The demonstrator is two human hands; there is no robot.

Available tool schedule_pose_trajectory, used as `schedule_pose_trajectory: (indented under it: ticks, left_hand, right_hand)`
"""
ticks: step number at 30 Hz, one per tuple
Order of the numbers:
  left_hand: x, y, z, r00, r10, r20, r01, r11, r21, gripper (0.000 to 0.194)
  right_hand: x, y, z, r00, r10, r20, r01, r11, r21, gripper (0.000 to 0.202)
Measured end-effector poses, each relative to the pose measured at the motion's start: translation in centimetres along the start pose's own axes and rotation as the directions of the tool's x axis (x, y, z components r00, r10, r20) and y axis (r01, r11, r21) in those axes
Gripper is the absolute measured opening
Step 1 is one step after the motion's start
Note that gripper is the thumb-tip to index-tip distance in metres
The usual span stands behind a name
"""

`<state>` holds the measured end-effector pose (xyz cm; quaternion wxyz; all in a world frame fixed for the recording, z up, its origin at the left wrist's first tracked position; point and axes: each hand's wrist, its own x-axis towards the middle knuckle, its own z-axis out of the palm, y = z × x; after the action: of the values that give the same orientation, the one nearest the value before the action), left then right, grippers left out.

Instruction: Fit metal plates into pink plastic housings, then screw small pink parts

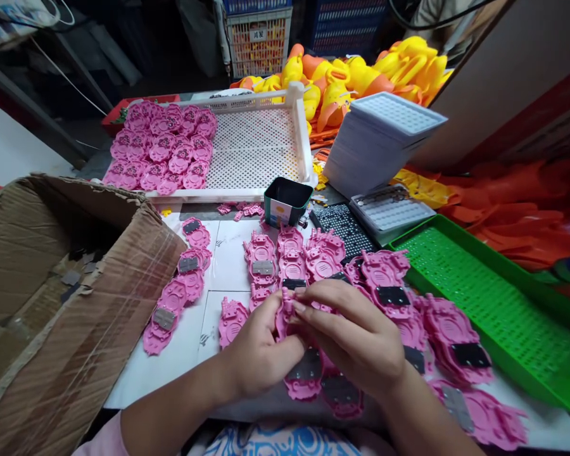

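Head view: left hand (259, 354) and right hand (356, 339) meet near the middle, fingers pinched together around one pink plastic piece (285, 315), lifted above similar pieces (294, 259) spread within easy reach.

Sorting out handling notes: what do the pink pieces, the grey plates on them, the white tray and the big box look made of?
Pink pieces: moulded plastic by the look, matte, with raised ribs and tabs.
Grey plates: flat and dull grey, possibly metal; too small to tell.
White tray: rigid plastic, perforated floor, smooth rim.
Box: brown corrugated cardboard, creased, with glossy clear tape.
Both hands grip one pink piece.
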<state>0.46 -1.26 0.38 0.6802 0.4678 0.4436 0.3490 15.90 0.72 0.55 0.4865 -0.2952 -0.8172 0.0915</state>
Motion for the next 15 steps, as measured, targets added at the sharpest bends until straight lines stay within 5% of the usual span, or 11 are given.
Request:
schedule_pose_trajectory:
  ticks: [7, 13, 15]
  left_hand:
    - [-0.2, 0.0, 0.0, 1.0, -0.009, -0.01, 0.009, 1.0, 0.01, 0.023]
    - [-0.6, 0.0, -0.7, 0.985, 0.15, 0.089, -0.147, 0.988, -0.035, 0.043]
    - [-0.6, -0.1, -0.9, 0.983, 0.178, 0.048, -0.174, 0.983, -0.065, 0.05]
  right_hand:
    - [-0.1, 0.0, 0.1, 0.999, 0.032, 0.02, -0.032, 0.999, 0.007, 0.019]
    - [0.0, 0.0, -0.2, 0.999, 0.007, 0.037, -0.009, 0.999, 0.044, 0.022]
    - [-0.1, -0.1, -0.3, 0.999, -0.005, 0.044, 0.003, 0.999, 0.045, 0.025]
